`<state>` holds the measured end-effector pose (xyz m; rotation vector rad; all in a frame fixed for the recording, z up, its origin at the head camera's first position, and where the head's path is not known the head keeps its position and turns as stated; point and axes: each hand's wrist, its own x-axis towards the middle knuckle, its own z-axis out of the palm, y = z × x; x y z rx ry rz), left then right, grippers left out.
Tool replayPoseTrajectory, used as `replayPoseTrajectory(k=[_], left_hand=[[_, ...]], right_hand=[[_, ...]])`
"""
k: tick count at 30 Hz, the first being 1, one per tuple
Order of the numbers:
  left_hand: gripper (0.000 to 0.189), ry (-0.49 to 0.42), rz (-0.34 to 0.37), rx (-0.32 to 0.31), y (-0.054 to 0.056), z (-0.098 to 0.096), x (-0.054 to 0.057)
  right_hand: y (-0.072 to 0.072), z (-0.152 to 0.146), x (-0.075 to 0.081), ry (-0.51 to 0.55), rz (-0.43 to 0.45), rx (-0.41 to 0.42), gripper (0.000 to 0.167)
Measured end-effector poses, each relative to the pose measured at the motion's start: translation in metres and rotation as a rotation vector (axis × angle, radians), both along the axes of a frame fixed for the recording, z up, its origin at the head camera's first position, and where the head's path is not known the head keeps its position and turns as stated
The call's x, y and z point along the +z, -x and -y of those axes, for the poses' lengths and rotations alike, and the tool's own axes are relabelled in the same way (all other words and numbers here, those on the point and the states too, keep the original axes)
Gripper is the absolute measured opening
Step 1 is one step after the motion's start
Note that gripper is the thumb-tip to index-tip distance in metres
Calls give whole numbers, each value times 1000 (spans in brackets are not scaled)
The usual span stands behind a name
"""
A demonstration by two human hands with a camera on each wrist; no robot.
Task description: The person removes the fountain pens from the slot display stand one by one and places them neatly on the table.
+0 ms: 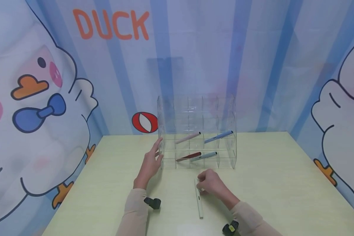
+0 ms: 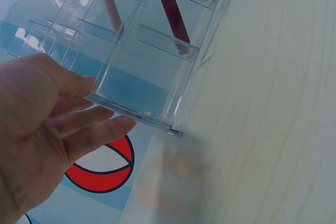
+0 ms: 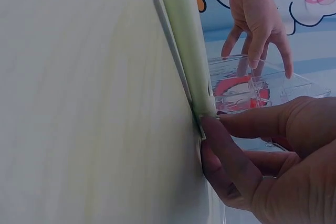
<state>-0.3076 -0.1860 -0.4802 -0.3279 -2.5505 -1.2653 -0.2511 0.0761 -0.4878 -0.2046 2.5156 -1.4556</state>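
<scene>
A clear acrylic rack (image 1: pixel 196 144) with several compartments stands on the table. My left hand (image 1: pixel 149 163) grips its left side wall, thumb at the front edge and fingers along the outside. Pinched near its far end by the thumb and fingers of my right hand (image 1: pixel 213 182) is a pale green pen (image 3: pixel 186 40). It points toward me, just in front of the rack; whether it touches the table, I cannot tell. Two pens, one dark red (image 1: pixel 188 157) and one pale teal (image 1: pixel 205 156), lean in the lowest row. Higher up are a pale pink pen (image 1: pixel 188 137) and a blue pen (image 1: pixel 219 136).
The light wooden table (image 1: pixel 277 183) reaches back to a blue striped curtain (image 1: pixel 194 49) with duck pictures right behind the rack. A black wrist camera (image 1: pixel 153 203) sits on my left sleeve, and another (image 1: pixel 230 227) on my right.
</scene>
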Motion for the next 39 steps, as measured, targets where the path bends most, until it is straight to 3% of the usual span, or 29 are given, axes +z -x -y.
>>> replayPoseTrajectory(k=[25,30,39], left_hand=[[77,9,-1,-11,1,1,0],[77,13,-3,-13,1,0,2],[77,0,-11,-12,1,0,1]], right_hand=[[1,-5,2,15,48,22,45],[2,-10,9,5,53,27,46],[-2,-15,27,96,71,49,44]])
